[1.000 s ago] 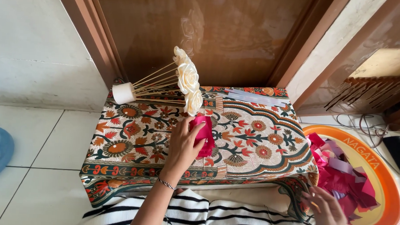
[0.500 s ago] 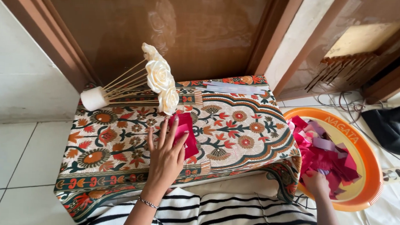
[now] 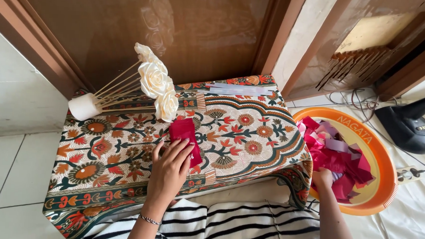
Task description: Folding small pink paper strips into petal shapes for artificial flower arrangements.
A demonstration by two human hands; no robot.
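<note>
The left hand (image 3: 170, 168) lies flat, fingers spread, pressing down on a folded red strip of cloth (image 3: 185, 138) that rests on the patterned tablecloth (image 3: 250, 135) of a low table; it clamps nothing, only holds the strip against the cloth. Just beyond the strip a white cup (image 3: 84, 106) lies on its side, with thin wooden sticks fanning out of it, each tipped with a cream paper rose (image 3: 154, 78) (three blooms show, the lowest nearly touching the strip). At the far edge of the table lie a few pale paper strips (image 3: 242, 89).

The right hand (image 3: 322, 177) reaches down beside the table into a round orange tray (image 3: 384, 189) on the floor. The tray holds a loose heap of pink and red scraps (image 3: 342, 158), with some lilac pieces among them. The hand's fingers are buried in the heap, so whether they are closed on a scrap cannot be told. A black fan base (image 3: 410, 126) stands past the tray.
</note>
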